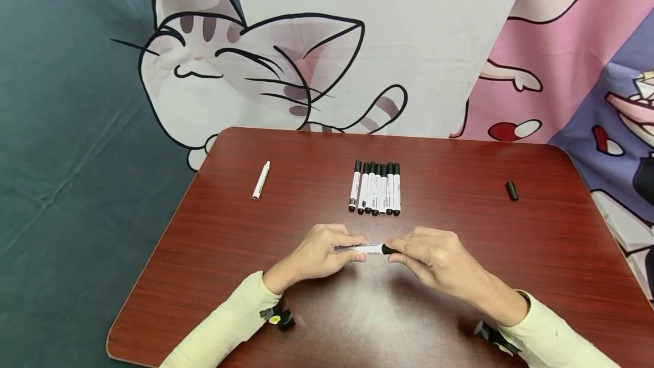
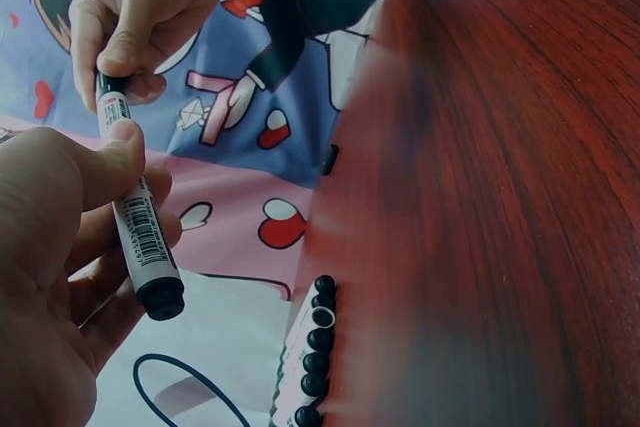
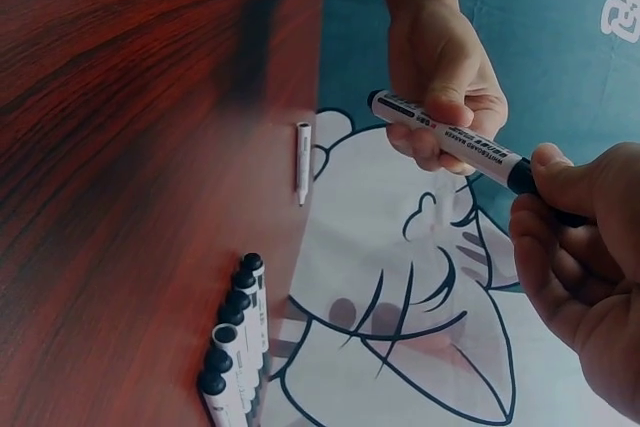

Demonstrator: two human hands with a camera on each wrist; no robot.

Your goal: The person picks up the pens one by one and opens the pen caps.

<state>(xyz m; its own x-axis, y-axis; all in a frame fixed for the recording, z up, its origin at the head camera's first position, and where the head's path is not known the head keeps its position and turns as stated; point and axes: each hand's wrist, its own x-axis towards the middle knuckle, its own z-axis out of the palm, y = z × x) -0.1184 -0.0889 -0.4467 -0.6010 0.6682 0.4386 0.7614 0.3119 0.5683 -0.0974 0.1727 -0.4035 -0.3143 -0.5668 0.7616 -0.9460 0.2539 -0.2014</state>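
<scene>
A whiteboard marker (image 3: 470, 147) with a white barrel is held level above the table, between both hands. My left hand (image 1: 324, 249) pinches its barrel between thumb and fingers. At the other end, my right hand (image 1: 439, 254) pinches the black cap (image 3: 522, 177), which meets the barrel. The marker's black end plug (image 2: 160, 297) points toward the left wrist camera. Beyond the hands, a row of several capped markers (image 1: 375, 189) lies side by side. To the left lies a capless white marker (image 1: 261, 180); a loose black cap (image 1: 512, 191) lies far right.
The reddish-brown wooden table (image 1: 204, 277) has rounded corners. Behind it hang a cartoon cat cloth (image 1: 434, 33) and a pink and blue printed cloth (image 1: 552, 61). Dark wrist cameras are strapped at both sleeves, close over the tabletop.
</scene>
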